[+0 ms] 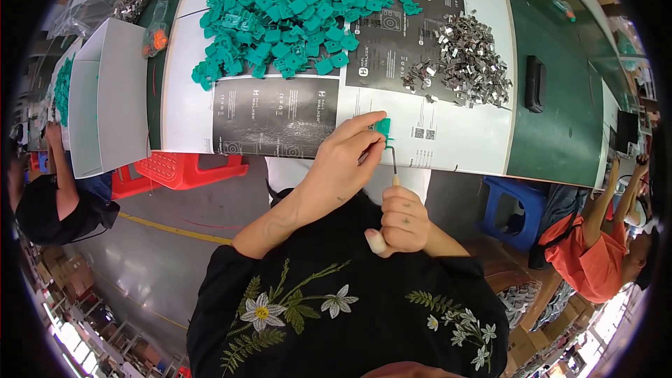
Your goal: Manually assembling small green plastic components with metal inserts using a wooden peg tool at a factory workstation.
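Note:
My left hand [343, 161] is closed on a small green plastic part [383, 126], held between thumb and fingers just above the near edge of the table. My right hand [404, 218] wraps round the pale handle of a hook tool [394, 162]. Its thin metal shaft points away from me, and the bent tip reaches the near side of the green part; whether they touch I cannot tell. Farther off lies a large heap of similar green plastic parts [280, 17]. To its right is a pile of small shiny metal clips [476, 59].
Black and white printed sheets [276, 108] cover the green table [553, 147]. A black case [535, 84] lies at the right, a white box [119, 98] stands at the left. Red [185, 168] and blue stools [514, 210] stand below the table edge. Other people sit on both sides.

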Available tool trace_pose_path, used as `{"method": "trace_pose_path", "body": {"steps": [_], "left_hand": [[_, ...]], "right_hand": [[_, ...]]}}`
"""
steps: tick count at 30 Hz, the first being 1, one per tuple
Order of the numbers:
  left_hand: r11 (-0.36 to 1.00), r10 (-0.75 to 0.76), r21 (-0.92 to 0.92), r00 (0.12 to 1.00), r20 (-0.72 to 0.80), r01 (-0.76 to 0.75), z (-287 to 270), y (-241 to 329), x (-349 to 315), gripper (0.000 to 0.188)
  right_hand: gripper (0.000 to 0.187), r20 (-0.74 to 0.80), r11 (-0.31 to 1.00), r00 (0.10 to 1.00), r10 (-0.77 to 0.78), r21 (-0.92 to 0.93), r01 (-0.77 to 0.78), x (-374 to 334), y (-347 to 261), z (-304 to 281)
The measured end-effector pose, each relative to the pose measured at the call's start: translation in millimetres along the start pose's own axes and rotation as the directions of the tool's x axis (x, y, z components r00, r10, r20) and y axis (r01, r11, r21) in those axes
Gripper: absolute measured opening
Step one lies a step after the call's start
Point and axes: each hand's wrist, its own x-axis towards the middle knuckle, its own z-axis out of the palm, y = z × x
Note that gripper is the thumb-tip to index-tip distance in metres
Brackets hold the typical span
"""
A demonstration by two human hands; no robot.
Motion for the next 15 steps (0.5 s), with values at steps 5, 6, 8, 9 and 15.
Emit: {"method": "trace_pose_path", "body": {"steps": [5,6,8,9,15], "left_hand": [[0.998,-0.058,-0.03,0.998,0.021,0.059,-1,-2,1,0.011],[0.997,-0.067,-0.032,0.997,0.027,0.068,-1,-1,1,0.011],[0.996,-0.082,-0.036,0.996,0.037,0.083,-3,1,2,0.012],[0.995,-0.094,-0.036,0.995,0.044,0.096,-4,2,2,0.012],[0.982,-0.148,-0.115,0.989,0.026,0.15,0,4,3,0.013]], "right_hand": [[0.036,0.012,0.999,1.0,-0.002,0.051,0.001,-7,14,4],[0.038,-0.002,0.999,1.0,-0.019,0.036,0.019,-14,18,10],[0.04,-0.012,0.999,0.999,-0.031,0.022,0.031,-21,23,14],[0.04,-0.017,0.999,0.999,-0.036,0.015,0.036,-22,26,15],[0.04,-0.034,0.997,0.996,-0.08,-0.002,0.08,-29,34,20]]}}
